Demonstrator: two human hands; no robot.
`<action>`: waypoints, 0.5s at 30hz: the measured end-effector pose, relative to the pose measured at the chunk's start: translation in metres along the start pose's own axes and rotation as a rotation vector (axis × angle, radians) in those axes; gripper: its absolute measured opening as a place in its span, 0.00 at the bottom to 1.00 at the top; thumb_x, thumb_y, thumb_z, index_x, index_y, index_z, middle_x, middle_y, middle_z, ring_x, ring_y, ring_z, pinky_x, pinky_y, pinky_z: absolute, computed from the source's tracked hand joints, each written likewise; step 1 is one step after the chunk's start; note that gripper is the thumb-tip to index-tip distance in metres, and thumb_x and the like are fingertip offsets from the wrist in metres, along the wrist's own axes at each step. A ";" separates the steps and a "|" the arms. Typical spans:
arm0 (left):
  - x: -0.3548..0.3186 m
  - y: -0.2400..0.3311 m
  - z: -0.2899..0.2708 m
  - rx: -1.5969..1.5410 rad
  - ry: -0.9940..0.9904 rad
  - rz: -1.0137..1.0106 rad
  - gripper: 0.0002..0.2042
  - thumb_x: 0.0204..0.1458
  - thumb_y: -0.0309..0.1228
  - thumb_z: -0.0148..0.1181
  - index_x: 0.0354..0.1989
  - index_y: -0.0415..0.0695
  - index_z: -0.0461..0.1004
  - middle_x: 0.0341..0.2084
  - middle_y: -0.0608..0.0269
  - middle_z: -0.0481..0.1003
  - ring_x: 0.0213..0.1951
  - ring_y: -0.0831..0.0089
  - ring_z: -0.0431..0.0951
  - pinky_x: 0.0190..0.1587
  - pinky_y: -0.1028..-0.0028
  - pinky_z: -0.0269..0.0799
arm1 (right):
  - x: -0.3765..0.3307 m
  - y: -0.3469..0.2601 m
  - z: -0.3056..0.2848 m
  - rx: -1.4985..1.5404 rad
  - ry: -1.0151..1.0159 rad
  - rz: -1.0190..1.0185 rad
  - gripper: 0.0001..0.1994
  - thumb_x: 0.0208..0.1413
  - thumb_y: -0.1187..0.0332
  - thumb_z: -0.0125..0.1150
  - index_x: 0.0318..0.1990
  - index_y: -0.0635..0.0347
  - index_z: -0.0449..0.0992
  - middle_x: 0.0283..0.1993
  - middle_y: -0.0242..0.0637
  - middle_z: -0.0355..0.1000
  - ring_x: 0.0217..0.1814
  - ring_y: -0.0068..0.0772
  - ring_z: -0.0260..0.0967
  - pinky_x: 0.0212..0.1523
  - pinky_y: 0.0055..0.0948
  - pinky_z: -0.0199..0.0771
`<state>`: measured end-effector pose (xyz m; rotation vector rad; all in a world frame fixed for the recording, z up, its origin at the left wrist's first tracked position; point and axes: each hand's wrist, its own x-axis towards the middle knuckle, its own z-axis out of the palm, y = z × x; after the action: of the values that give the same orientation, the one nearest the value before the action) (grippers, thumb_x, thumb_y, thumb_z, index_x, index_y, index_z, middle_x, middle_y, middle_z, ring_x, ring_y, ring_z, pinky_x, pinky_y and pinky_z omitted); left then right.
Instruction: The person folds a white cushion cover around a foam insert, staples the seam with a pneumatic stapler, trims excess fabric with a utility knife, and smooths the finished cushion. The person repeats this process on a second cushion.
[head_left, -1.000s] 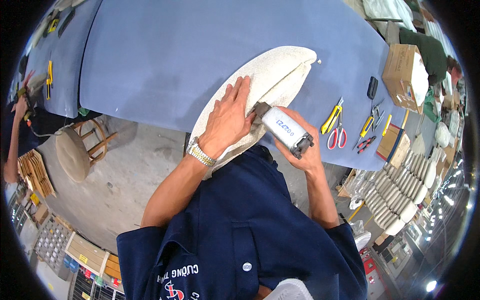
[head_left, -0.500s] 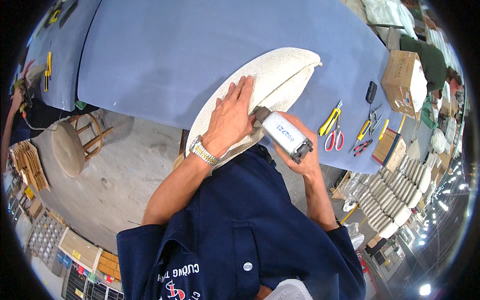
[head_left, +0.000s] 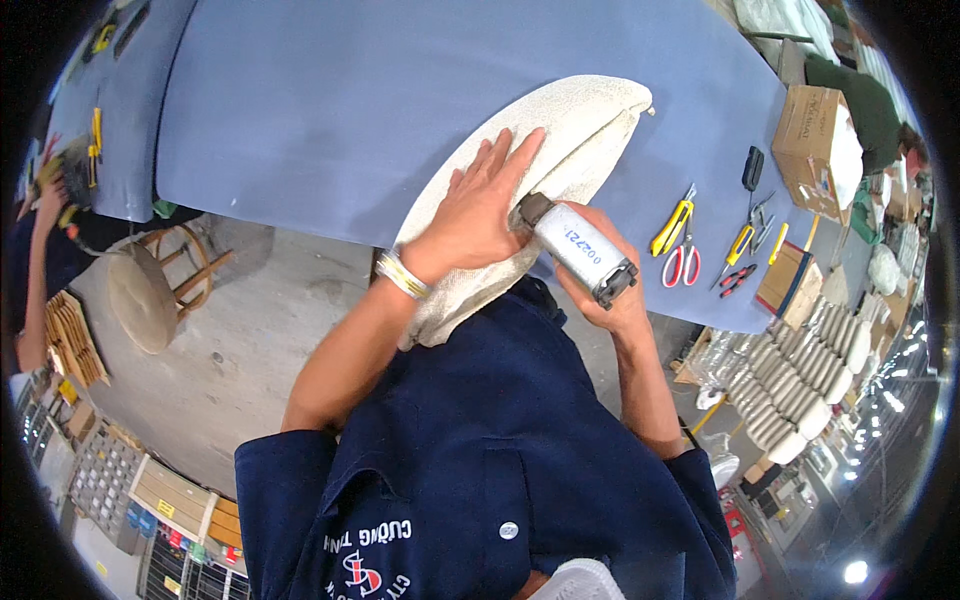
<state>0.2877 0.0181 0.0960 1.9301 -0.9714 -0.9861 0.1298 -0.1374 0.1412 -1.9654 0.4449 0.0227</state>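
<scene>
A cream fabric-covered seat cushion (head_left: 572, 122) stands tilted on the edge of the blue table (head_left: 300, 120), its lower end against my shirt. Flat on its near side lies my left hand (head_left: 472, 212), fingers spread and stretched out, thumb side close to the tool. My right hand (head_left: 612, 285) is wrapped round a white and grey staple gun (head_left: 580, 250). The gun's nose touches or nearly touches the cushion by the fabric fold, just beside my left hand; the exact contact is hidden.
On the table's right lie a yellow cutter (head_left: 673, 225), red-handled scissors (head_left: 682, 262), red pliers (head_left: 738, 281) and several other tools. A cardboard box (head_left: 805, 140) stands beyond them. Stacked cushions (head_left: 800, 385) sit lower right. A round stool (head_left: 142, 298) lies left; another person's arm (head_left: 38, 250) shows far left.
The cushion, staple gun and both hands have shifted slightly in the picture. My left hand's fingers are spread wider on the fabric. The person at far left has moved an arm.
</scene>
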 end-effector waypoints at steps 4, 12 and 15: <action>-0.015 -0.048 -0.009 -0.324 -0.086 -0.008 0.59 0.45 0.46 0.78 0.80 0.48 0.41 0.79 0.41 0.41 0.80 0.50 0.36 0.79 0.56 0.37 | 0.000 0.001 0.008 -0.024 0.062 -0.085 0.30 0.45 0.72 0.68 0.61 0.54 0.74 0.54 0.46 0.79 0.55 0.51 0.80 0.53 0.36 0.79; -0.038 -0.015 0.015 0.111 0.097 -0.173 0.48 0.55 0.35 0.65 0.79 0.46 0.40 0.77 0.40 0.47 0.77 0.39 0.47 0.71 0.38 0.55 | -0.009 0.007 0.018 -0.004 0.151 -0.105 0.30 0.45 0.70 0.70 0.60 0.60 0.76 0.57 0.49 0.79 0.57 0.49 0.80 0.56 0.36 0.78; -0.040 -0.012 0.014 0.118 0.091 -0.198 0.47 0.55 0.34 0.65 0.79 0.44 0.40 0.77 0.40 0.47 0.77 0.39 0.48 0.71 0.38 0.55 | -0.012 0.010 0.017 0.012 0.135 -0.119 0.29 0.46 0.70 0.70 0.60 0.60 0.77 0.57 0.50 0.79 0.58 0.49 0.80 0.56 0.36 0.78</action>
<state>0.2627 0.0537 0.0917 2.1833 -0.8142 -0.9593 0.1188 -0.1221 0.1276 -1.9854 0.4138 -0.1884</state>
